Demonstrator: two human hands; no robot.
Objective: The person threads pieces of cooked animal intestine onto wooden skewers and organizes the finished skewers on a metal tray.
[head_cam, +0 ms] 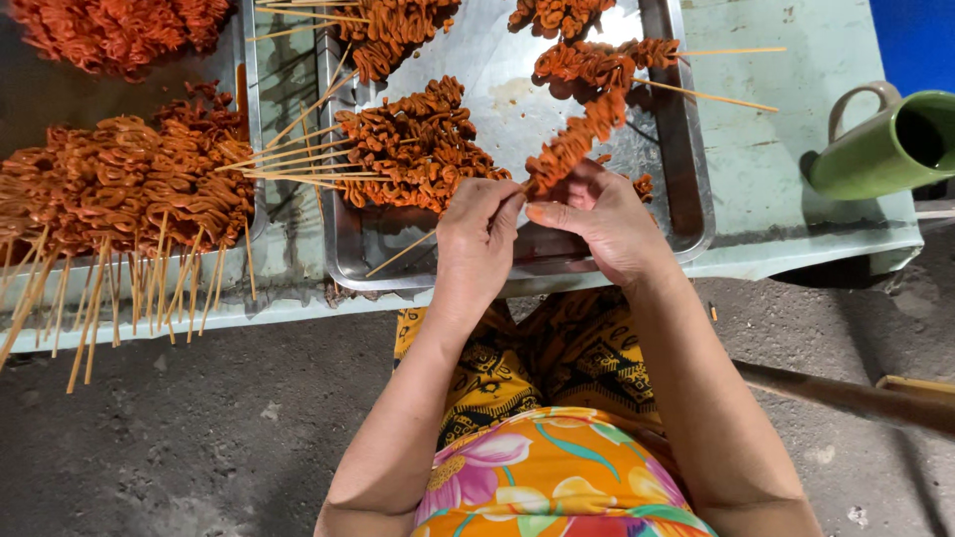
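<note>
Orange meat on a skewer (580, 139) sits pinched between your hands over the tray (686, 189): your left hand (477, 239) grips the stick's lower end, your right hand (597, 224) closes its fingers around the meat. More skewers (418, 144) lie at eleven o'clock, a heap (129, 184) at nine, a green mug (885, 144) at two.

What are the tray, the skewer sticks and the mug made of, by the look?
Tray: metal, likely steel, grey with dull reflections and a rolled rim. Skewer sticks: pale, thin, matte, probably bamboo or wood. Mug: green, smooth, slightly glossy, so plastic or glazed ceramic; the view cannot settle which.
</note>
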